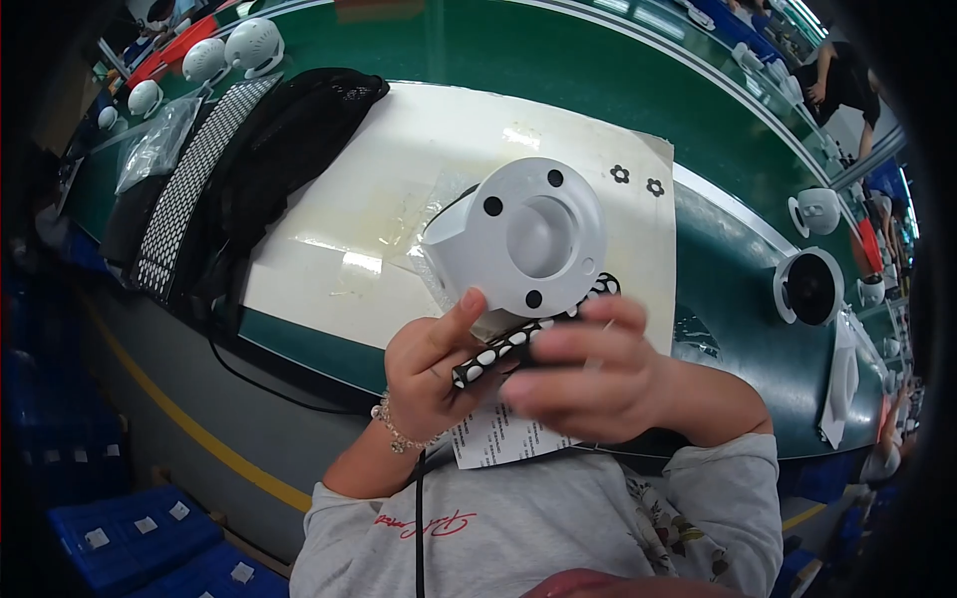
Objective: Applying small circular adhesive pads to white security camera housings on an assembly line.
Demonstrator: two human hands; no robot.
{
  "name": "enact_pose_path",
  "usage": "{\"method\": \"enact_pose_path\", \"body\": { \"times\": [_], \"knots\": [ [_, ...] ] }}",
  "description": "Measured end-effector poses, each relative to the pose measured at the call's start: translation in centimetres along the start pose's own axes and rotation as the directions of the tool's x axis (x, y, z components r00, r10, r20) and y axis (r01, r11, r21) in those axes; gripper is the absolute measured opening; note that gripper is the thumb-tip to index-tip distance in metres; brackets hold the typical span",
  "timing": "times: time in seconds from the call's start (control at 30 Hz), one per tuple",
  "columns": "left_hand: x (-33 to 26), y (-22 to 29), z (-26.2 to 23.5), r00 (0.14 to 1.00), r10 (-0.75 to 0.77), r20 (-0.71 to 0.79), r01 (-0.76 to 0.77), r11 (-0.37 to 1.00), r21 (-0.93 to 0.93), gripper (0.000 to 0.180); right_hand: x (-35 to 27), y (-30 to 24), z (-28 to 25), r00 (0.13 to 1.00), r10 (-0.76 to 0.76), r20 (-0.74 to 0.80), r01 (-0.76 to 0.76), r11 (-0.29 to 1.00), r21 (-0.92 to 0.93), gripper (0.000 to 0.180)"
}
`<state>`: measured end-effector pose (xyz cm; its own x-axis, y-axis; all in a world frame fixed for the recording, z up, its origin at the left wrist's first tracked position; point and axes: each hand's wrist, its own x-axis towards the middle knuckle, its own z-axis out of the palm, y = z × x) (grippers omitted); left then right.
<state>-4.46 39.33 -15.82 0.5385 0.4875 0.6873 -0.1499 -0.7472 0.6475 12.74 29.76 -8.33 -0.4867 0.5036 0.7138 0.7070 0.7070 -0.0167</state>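
Note:
A white, round-based device [469,244] lies on the pale board, its underside turned up. Three black round pads sit on the base ring, around a hollow centre; a small pale round spot shows on the ring's lower right. Just below it, my left hand [434,354] grips a black strip with white spots [498,351], which looks rolled or folded, its thumb pointing up towards the device. My right hand [598,374] is at the strip's right part, smeared by motion; whether its fingers hold anything is unclear.
The pale board [329,214] lies on a green bench. Two black flower-shaped pieces [638,180] are at its upper right. Black mesh cloth [289,149] and a perforated strip [184,189] lie left. White devices [809,284] stand right. A printed sheet [503,439] is below my hands.

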Motion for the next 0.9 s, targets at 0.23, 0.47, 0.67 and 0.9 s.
{"method": "enact_pose_path", "body": {
  "times": [0.23,0.47,0.67,0.9],
  "knots": [
    [0.5,0.4,0.3,1.0,0.031,-0.006,-0.03,0.996,0.082,0.02,-1.6,3.5,-1.5,0.688,0.725,-0.001,-0.696,0.661,0.281,0.008],
    [0.3,0.6,0.2,1.0,-0.027,-0.004,0.027,0.995,0.091,0.018,-2.6,2.6,-2.4,0.86,0.508,0.055,-0.481,0.842,-0.245,0.021],
    [0.2,-0.1,0.3,1.0,0.013,-0.005,-0.013,0.995,0.096,0.017,-2.7,3.8,-1.8,0.833,0.553,0.025,-0.539,0.82,-0.195,0.039],
    [-0.1,0.5,0.0,0.988,0.145,0.046,-0.152,0.964,0.216,0.023,-2.2,6.2,-2.2,0.339,0.82,0.461,-0.504,-0.255,0.825,0.033]
  ]
}}
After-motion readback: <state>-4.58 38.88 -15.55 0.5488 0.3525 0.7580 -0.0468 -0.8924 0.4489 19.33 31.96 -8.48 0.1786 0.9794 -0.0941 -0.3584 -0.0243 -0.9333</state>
